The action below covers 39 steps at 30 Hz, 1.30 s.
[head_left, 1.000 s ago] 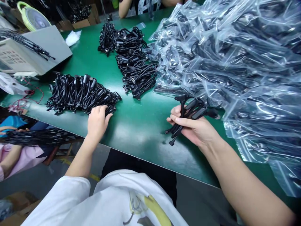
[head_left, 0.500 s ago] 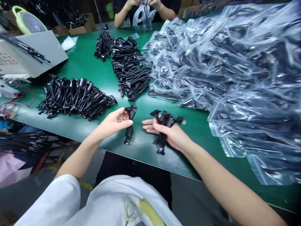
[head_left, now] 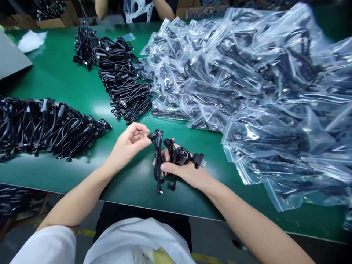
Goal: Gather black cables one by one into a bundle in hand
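Note:
Over the table's near edge, my left hand (head_left: 131, 141) pinches the connector end of one folded black cable (head_left: 158, 157) between thumb and fingers. That cable hangs down right beside my right hand (head_left: 183, 172), its middle by the right fingertips. My right hand is closed around a bunch of black cables (head_left: 178, 154), with plugs sticking out at the top and to the right. A metal plug tip shows at the bunch's right end. The lower part of the bunch is partly hidden behind the fingers and the single cable.
Black cable bundles lie in a long pile (head_left: 52, 128) at left and another pile (head_left: 121, 77) at back centre. Clear bags of cables (head_left: 233, 84) are heaped at right on the green table (head_left: 63, 77). Across the table sits another person (head_left: 162, 7); a grey box (head_left: 12, 57) stands far left.
My hands have come together, bringing the single cable against the bunch in my right hand. The camera view has shifted to the right, so the piles appear further left.

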Motion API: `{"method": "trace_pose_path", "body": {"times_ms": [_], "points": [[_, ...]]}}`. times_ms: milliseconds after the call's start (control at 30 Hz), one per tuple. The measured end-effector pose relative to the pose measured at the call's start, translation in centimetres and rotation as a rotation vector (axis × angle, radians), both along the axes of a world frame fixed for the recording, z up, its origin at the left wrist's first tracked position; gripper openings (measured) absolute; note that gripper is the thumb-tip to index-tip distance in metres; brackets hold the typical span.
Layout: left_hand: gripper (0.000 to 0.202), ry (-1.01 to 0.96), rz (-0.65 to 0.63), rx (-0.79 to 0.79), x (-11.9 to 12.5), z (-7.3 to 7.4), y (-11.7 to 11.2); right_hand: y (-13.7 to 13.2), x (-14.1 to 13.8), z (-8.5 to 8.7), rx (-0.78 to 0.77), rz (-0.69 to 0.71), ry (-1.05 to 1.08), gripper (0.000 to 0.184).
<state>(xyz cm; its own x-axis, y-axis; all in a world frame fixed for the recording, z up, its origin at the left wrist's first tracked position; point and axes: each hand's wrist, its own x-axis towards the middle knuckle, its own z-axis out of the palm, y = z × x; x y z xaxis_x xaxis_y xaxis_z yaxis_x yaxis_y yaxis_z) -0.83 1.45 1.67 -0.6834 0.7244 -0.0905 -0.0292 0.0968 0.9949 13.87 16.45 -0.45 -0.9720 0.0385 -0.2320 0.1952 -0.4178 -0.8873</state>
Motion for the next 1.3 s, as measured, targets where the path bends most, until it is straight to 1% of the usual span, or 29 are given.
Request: {"method": "trace_pose_path", "body": {"times_ms": [133,200,267,367,433,567,700,767,833,900,1033,1100,1233,1300], "points": [[0.032,-0.047,-0.111,-0.026,0.0,0.3,-0.1,-0.1,0.3,0.4,0.077,0.028,0.004,0.035],[0.037,-0.103,-0.152,-0.027,0.1,0.2,0.0,-0.1,0.3,0.6,0.142,0.016,-0.021,0.035],[0.048,-0.165,-0.171,-0.023,0.2,-0.1,0.1,-0.1,0.2,0.8,0.227,-0.004,-0.054,0.037],[0.054,-0.204,-0.156,-0.010,0.4,-0.6,0.2,0.0,0.1,1.0,0.327,-0.021,-0.048,0.040],[0.053,-0.193,-0.149,0.007,0.6,-0.7,0.2,-0.1,0.2,1.0,0.385,-0.018,-0.029,0.039],[0.047,-0.176,-0.112,-0.001,1.3,-0.6,0.2,-0.2,0.4,1.1,0.552,-0.028,0.048,0.033],[0.047,-0.254,-0.087,0.041,1.4,-0.7,0.3,-0.3,0.4,1.0,0.596,-0.024,0.085,0.029],[0.048,-0.311,-0.084,0.072,1.3,-0.9,0.3,-0.3,0.3,0.9,0.590,-0.025,0.075,0.028],[0.047,-0.351,-0.082,0.097,1.2,-1.1,0.3,-0.3,0.3,0.9,0.552,-0.033,0.039,0.027],[0.045,-0.366,-0.091,0.108,1.1,-1.1,0.2,-0.4,0.4,1.0,0.468,-0.035,-0.022,0.027],[0.043,-0.368,-0.119,0.116,1.0,-1.1,0.2,-0.6,0.2,1.2,0.287,-0.051,-0.116,0.032],[0.053,-0.370,-0.148,0.114,1.0,-1.3,0.2,-0.6,0.0,1.0,0.212,-0.108,-0.129,0.035],[0.089,-0.342,-0.195,0.031,1.7,-1.8,0.3,-0.2,-0.6,-0.1,0.046,-0.320,-0.118,0.045],[0.092,-0.319,-0.236,-0.028,2.4,-2.0,0.3,0.1,-0.7,-0.5,0.027,-0.405,-0.091,0.049]]}}
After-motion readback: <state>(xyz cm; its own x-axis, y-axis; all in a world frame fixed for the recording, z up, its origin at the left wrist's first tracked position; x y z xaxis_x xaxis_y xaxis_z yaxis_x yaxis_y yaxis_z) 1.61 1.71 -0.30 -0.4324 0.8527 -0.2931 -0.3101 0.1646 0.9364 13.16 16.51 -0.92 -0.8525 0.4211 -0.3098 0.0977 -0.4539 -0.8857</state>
